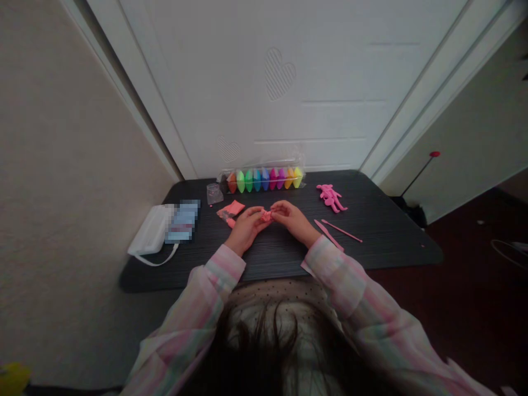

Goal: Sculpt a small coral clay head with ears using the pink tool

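Over the middle of the black table, a small lump of pink modelling clay (266,215) is pinched between both hands. My left hand (247,225) curls its fingers round the lump's left side. The fingertips of my right hand (292,218) press on it from the right. Just left of my left hand lies an opened packet of coral-pink clay (231,209). To the right of my right hand are a pink modelling knife (329,235) and a thin pink modelling stick (342,231).
At the table's back lies a clear bag with colourful clay packs (265,180), near a small clear cup (214,193). A pink clay figure (331,198) lies at right. On the left are a white box with a cable (153,230) and a blurred blue item (182,221). A white door (330,66) stands behind.
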